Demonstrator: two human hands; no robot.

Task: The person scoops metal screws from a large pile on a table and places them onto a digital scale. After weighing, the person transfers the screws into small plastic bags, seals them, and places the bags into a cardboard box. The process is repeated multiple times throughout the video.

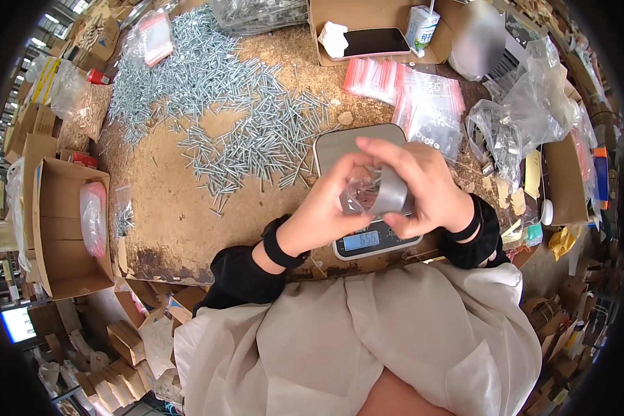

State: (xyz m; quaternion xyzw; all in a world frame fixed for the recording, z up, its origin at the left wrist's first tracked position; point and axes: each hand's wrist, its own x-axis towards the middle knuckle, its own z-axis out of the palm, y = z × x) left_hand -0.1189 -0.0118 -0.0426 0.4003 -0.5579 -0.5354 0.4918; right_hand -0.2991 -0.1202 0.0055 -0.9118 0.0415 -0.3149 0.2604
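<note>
Above a digital kitchen scale [328,142] my two hands are brought together. My left hand [329,201] is closed around a clear plastic bag [358,195], its mouth toward the right. In my right hand [433,187] is a grey cup [393,191], tipped on its side with its rim at the bag's mouth. What the bag and cup contain is hard to make out. The scale's lit display [362,240] shows just below my hands. Left of the scale spreads a large heap of silver screws [256,142].
Flat red-edged zip bags [430,104] lie beyond the scale. Behind them a cardboard box [324,55] holds a phone [376,43] and a drink carton [421,29]. Crumpled clear plastic [527,111] lies at right. An open carton [69,267] stands at the left table edge.
</note>
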